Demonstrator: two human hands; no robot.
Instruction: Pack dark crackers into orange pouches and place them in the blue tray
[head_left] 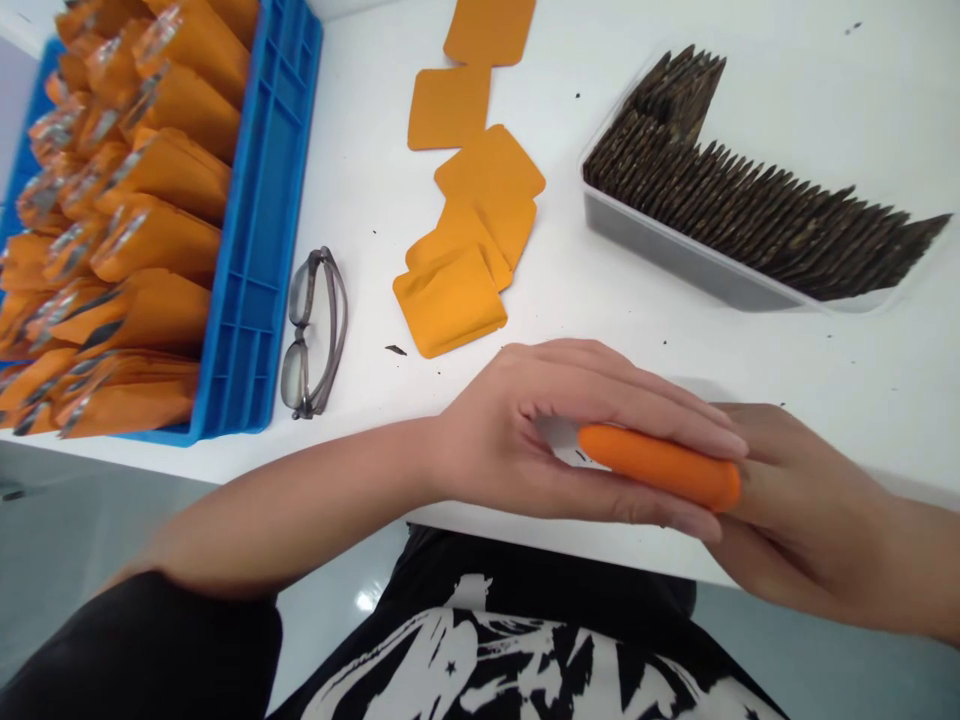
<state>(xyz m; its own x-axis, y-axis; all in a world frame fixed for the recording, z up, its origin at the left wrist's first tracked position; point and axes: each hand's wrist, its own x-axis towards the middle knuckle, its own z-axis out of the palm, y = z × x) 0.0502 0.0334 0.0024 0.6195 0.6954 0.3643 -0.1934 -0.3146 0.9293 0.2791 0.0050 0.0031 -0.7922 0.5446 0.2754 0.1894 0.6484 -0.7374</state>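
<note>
A bulging orange pouch (660,466) is between my two hands, above the front part of the white table. My left hand (570,430) reaches in from the left, its thumb along the near side of the pouch and its fingers along the far side. The pouch's right end sits in the crook of my right hand (795,510), which closes around it from the right. Most of the right fingers are hidden behind the left hand and the pouch. Flat orange pouches (450,302) lie in an overlapping row beyond my left hand.
A clear plastic box (675,245) holds a row of thin dark brown sheets (750,205) at the far right. At the left, a blue crate (262,215) is packed with filled orange pouches (165,240). Folded glasses (315,335) lie beside it. Dark crumbs dot the white table (360,130).
</note>
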